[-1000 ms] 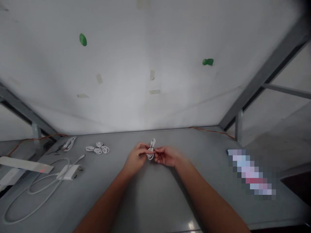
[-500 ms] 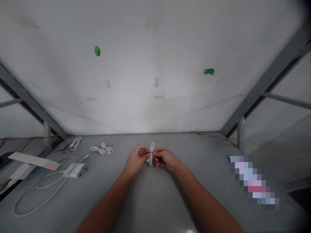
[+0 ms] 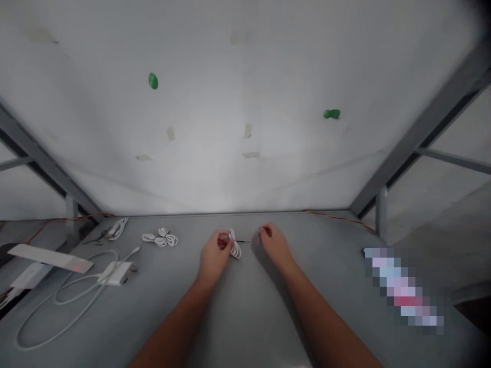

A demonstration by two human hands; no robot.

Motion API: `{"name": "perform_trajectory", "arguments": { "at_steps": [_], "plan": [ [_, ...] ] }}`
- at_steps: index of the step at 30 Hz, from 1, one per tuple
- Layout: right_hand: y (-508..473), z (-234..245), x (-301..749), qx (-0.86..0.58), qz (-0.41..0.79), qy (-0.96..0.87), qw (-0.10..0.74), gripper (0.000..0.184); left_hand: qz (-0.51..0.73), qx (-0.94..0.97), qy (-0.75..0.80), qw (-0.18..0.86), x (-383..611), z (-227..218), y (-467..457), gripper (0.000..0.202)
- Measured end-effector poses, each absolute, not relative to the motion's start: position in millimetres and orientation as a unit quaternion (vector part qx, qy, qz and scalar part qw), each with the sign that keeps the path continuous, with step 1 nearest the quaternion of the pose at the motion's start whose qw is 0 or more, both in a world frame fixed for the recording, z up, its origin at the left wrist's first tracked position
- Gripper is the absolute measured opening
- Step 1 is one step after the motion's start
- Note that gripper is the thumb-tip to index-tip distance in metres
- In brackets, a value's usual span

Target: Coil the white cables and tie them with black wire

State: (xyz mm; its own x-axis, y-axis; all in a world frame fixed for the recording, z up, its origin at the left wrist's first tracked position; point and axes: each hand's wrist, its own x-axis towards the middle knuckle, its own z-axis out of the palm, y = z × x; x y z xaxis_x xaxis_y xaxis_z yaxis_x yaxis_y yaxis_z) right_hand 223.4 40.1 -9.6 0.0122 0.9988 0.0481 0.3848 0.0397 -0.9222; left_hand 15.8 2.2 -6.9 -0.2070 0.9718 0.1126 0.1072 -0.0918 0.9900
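A small coiled white cable [image 3: 235,249] stands just above the table, pinched between the thumb and fingers of my left hand [image 3: 216,251]. A thin black twist tie [image 3: 242,241] sits around its middle, with one end sticking out straight to the right. My right hand [image 3: 274,244] hovers to the right of that tie end, apart from it. Its thumb and fingers are drawn together, and I see nothing between them.
Two tied white cable bundles [image 3: 160,238] lie left of my hands, with another coil [image 3: 118,228] and black ties [image 3: 98,237] farther left. A white adapter [image 3: 115,273] with a long cable and a white strip [image 3: 49,257] are at left. A pixelated object [image 3: 402,289] lies right.
My right hand has come off the cable and moved right. The twist tie's end now sticks out toward it. The coil has tilted and shifted slightly left in my left hand.
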Motion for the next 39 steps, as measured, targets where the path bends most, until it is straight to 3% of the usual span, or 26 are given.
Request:
{"name": "perform_trajectory", "arguments": {
  "at_steps": [2, 6, 10, 14, 20, 33, 39],
  "plan": [
    [40.5, -9.1, 229.8, -0.629, 0.249, -0.626, 0.387, 0.021, 0.566, 0.513, 0.537, 0.357, 11.2, -9.5, 3.2, 0.019],
    [33.6, -11.0, 229.1, -0.605, 0.162, -0.729, 0.278, 0.041, 0.550, 0.583, 0.536, 0.265, -9.9, -18.2, 9.9, 0.011],
    [26.0, -13.8, 219.5, -0.609, 0.089, -0.775, 0.144, 0.053, 0.321, 0.702, 0.630, 0.085, -25.2, -26.8, 16.0, 0.037],
    [24.5, -12.7, 214.1, -0.621, 0.060, -0.775, 0.102, 0.055, 0.165, 0.727, 0.667, -0.005, -26.6, -26.3, 16.6, 0.051],
    [25.2, -11.4, 213.5, -0.620, 0.053, -0.776, 0.104, 0.055, 0.110, 0.757, 0.644, 0.002, -35.7, -17.0, 24.4, 0.052],
    [34.7, -0.4, 214.1, -0.591, 0.016, -0.796, 0.130, 0.047, 0.121, 0.757, 0.643, 0.001, -34.0, -15.0, 24.8, 0.052],
    [32.3, 2.3, 214.2, -0.593, 0.021, -0.797, 0.116, 0.056, 0.147, 0.754, 0.640, 0.016, -40.8, -19.3, 28.4, 0.049]
  ]
}}
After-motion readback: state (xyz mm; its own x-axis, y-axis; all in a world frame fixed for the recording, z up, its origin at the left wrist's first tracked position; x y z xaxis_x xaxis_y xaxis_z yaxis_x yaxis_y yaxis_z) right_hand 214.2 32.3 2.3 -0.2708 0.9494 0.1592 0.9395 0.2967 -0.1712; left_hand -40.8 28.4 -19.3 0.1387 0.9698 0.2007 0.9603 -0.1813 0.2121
